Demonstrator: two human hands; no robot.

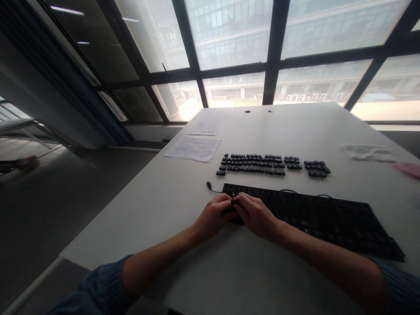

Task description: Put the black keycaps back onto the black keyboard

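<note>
While both hands meet at the left end of the black keyboard (315,216), the fingers curl inward, tips touching over the corner keys. Whether they pinch a cap or just press on the board can't be told, as the fingertips hide it. The left hand (213,215) rests its heel on the table (295,131); the right hand (256,215) lies partly on the keyboard. Loose keycaps (272,164) sit in neat rows just beyond the board, approx. in layout order. A USB plug (208,183) lies unplugged near the far-left corner, w/ papers (193,148) further back. Risks, by judgement:
- A small cap could slip from the fingertips & skid off the near table edge.
- A forearm sweep could scatter the rows & lose their order.
- Uneven force on one key could snap its stem.
</note>
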